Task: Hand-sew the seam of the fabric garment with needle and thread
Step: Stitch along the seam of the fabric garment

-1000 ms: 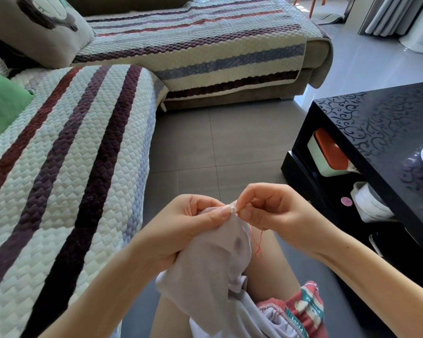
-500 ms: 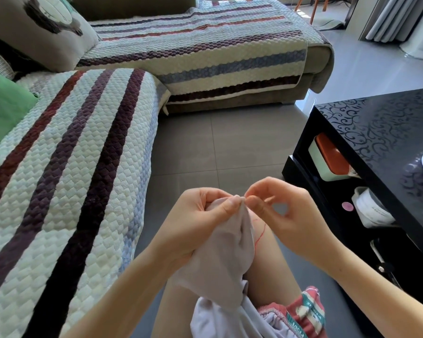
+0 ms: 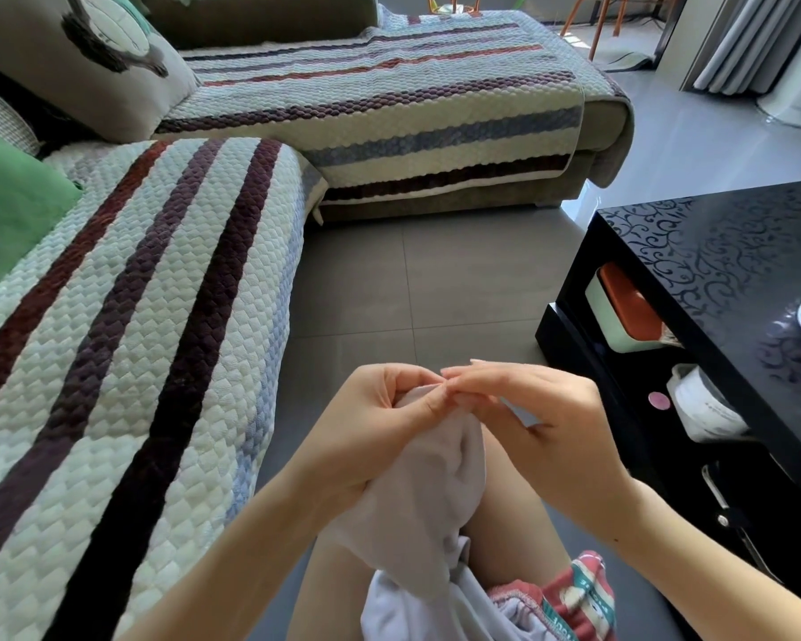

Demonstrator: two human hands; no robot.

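Low in the middle of the frame, the left hand (image 3: 389,423) grips the pale grey fabric garment (image 3: 417,515). Its fingers curl round a bunched fold and the thumb presses on the fold's top edge. The rest of the cloth hangs down to the lap at the bottom edge. The right hand (image 3: 546,409) reaches in from the right, its fingers (image 3: 470,379) lying almost straight against the left fingertips at that top edge. Whether they pinch anything I cannot tell: neither the needle nor the thread shows here, both being too fine or hidden between the fingers.

The likeliest trouble is a pricked fingertip, since both hands meet at the very spot where a needle point would pass. The fold is thick and gathered, so a stitch could also catch a layer behind the seam and sew the bunch shut. A quick pull could snarl slack thread into a knot or draw it out of the eye. A needle that slips loose would fall toward the bare thigh (image 3: 519,525) or the grey tiled floor (image 3: 435,293), where it would be hard to find.
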